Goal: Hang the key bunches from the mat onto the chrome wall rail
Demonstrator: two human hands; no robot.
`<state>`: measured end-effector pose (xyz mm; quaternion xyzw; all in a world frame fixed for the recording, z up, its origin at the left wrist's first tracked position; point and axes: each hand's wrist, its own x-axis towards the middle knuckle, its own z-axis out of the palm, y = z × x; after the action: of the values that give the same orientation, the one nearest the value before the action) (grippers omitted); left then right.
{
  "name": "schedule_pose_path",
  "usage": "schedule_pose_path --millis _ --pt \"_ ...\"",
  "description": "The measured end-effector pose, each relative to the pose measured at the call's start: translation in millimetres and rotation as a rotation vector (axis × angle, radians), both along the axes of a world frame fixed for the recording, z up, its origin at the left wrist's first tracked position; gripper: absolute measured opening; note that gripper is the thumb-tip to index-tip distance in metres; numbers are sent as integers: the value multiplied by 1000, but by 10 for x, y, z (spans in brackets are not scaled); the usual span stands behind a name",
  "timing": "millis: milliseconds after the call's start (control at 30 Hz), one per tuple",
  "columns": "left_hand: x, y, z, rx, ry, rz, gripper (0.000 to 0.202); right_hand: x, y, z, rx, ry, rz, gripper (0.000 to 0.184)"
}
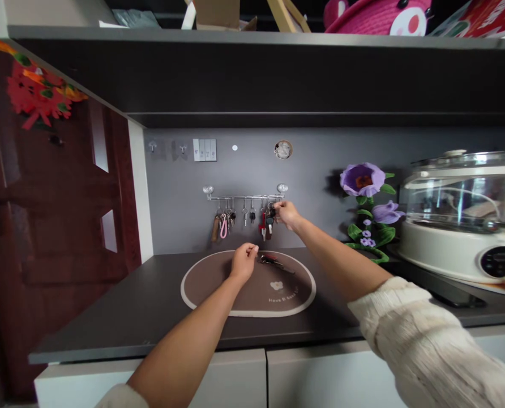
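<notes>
Left hand fingers curl beside keys; right hand pinches hanging keys.

Both arms reach forward, sleeves pushed back off bare forearms. The left hand hangs low with the wrist bent down, its fingers loosely curled together. The right hand is stretched farther and higher, its fingers pinched at the tips.
</notes>
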<state>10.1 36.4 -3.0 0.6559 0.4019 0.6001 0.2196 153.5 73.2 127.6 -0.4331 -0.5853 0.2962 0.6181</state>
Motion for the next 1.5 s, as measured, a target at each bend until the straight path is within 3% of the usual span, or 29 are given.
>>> schedule_pose_path --millis 100,467,1133,1500 --pt "1 4 -2 -1 -21 3 22 -21 85 16 -102 44 -9 10" --pt "0 4 7 -22 -17 5 20 -70 261 6 -149 96 -103 9" --pt "-13 3 9 -13 -29 5 18 -26 446 -222 -71 76 -218 7" --pt "-29 39 -2 -6 -51 17 16 -29 278 -336 23 -26 -284 4"
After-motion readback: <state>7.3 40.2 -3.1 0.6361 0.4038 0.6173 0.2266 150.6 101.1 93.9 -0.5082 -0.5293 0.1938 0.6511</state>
